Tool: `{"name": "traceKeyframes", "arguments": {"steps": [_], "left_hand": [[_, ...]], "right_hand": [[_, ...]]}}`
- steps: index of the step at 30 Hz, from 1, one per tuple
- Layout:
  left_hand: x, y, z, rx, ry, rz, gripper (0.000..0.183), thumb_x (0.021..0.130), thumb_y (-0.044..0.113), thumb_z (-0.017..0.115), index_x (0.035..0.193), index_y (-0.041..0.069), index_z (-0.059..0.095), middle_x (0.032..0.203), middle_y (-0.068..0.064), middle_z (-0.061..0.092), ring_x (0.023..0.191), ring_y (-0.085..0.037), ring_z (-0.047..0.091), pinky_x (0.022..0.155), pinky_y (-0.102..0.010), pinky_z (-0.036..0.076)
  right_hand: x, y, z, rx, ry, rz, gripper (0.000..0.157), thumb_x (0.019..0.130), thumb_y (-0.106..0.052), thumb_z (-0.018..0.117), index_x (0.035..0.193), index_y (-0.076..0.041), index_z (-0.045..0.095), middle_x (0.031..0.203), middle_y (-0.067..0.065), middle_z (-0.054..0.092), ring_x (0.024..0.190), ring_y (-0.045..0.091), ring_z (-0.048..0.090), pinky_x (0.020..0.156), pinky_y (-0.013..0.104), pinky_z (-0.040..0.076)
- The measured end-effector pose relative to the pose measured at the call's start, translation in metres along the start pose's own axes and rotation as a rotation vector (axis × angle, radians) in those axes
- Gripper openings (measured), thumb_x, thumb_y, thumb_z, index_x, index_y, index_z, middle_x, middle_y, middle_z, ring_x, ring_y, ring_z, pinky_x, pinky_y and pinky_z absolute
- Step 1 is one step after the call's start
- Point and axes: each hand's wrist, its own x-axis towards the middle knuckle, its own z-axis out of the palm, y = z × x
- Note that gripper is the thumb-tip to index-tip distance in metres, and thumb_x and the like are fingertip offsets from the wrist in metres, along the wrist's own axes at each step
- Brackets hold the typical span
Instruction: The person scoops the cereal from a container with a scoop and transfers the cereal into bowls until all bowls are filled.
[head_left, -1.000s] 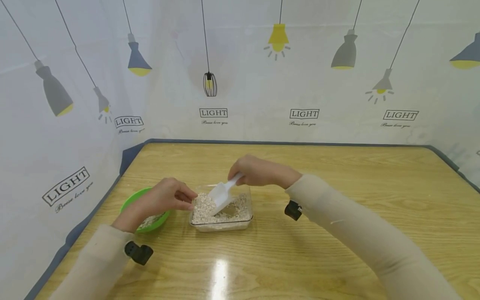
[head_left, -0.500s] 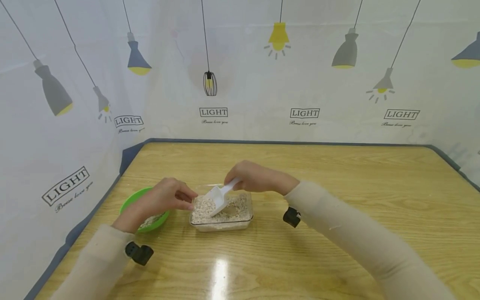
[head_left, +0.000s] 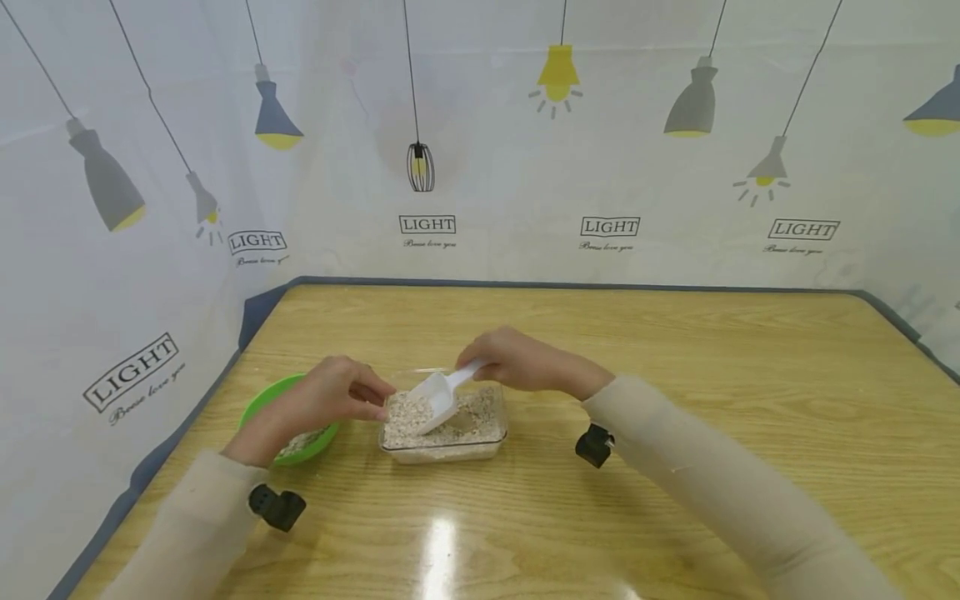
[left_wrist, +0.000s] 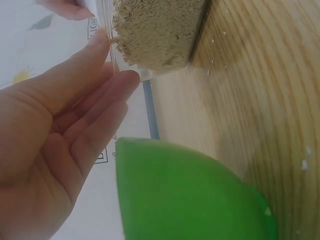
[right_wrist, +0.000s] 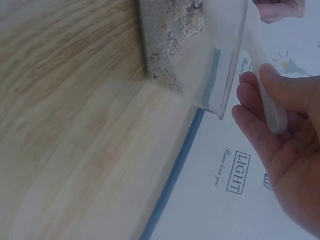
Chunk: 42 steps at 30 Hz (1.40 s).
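Note:
A clear rectangular container (head_left: 442, 452) of rolled oats (head_left: 405, 417) stands on the table. My left hand (head_left: 337, 390) holds its left end, thumb and fingertips at the rim; in the left wrist view the other fingers extend below the thumb. My right hand (head_left: 517, 358) grips the handle of a white scoop (head_left: 442, 396), which the right wrist view shows between thumb and fingers. The scoop tilts down to the left, its front edge in the oats. Some oats lie in its bowl. Under my left forearm, a green bowl (left_wrist: 185, 195) is partly hidden; it holds some oats.
The wooden table (head_left: 675, 375) extends widely to the right of the container. Small oat flakes (left_wrist: 305, 164) are scattered on it near the green bowl. A white curtain (head_left: 510, 150) printed with lamps stands behind and at the left.
My right hand has come slightly lower, and the scoop has tipped flatter, with its bowl still at the oats. My left hand has stayed put.

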Motion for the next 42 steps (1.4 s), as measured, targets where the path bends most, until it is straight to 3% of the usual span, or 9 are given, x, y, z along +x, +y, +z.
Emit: {"name": "traceKeyframes", "arguments": {"steps": [10, 19, 32, 42], "left_hand": [[-0.001, 0.002, -0.001, -0.012, -0.004, -0.005, 0.031, 0.08, 0.011, 0.073, 0.106, -0.005, 0.068, 0.095, -0.014, 0.069, 0.08, -0.017, 0.066, 0.065, -0.024, 0.054], [-0.004, 0.0, -0.001, -0.072, -0.009, -0.025, 0.03, 0.083, 0.011, 0.07, 0.108, -0.006, 0.066, 0.098, -0.016, 0.067, 0.087, -0.022, 0.066, 0.074, -0.028, 0.054], [-0.009, 0.003, -0.002, -0.118, -0.02, -0.041, 0.032, 0.085, 0.012, 0.069, 0.11, -0.007, 0.064, 0.104, -0.019, 0.065, 0.09, -0.024, 0.065, 0.076, -0.029, 0.053], [-0.013, -0.003, -0.008, -0.065, 0.046, -0.031, 0.028, 0.085, 0.012, 0.069, 0.107, -0.005, 0.066, 0.103, -0.018, 0.066, 0.086, -0.02, 0.066, 0.073, -0.027, 0.054]], "right_hand": [[-0.011, 0.008, 0.002, 0.138, 0.051, 0.087, 0.02, 0.087, -0.001, 0.062, 0.107, 0.001, 0.067, 0.104, 0.011, 0.067, 0.095, 0.02, 0.062, 0.082, 0.026, 0.05], [-0.017, 0.013, 0.004, 0.188, 0.103, 0.112, 0.021, 0.089, -0.002, 0.06, 0.108, 0.0, 0.067, 0.107, 0.011, 0.065, 0.098, 0.022, 0.061, 0.084, 0.03, 0.05], [-0.024, 0.016, 0.0, 0.238, 0.176, 0.152, 0.022, 0.088, -0.001, 0.06, 0.11, 0.003, 0.065, 0.109, 0.015, 0.064, 0.101, 0.026, 0.06, 0.086, 0.033, 0.05], [-0.02, 0.015, -0.01, 0.245, 0.228, 0.157, 0.023, 0.089, -0.001, 0.06, 0.111, 0.001, 0.066, 0.108, 0.013, 0.065, 0.092, 0.021, 0.061, 0.076, 0.032, 0.051]]}}
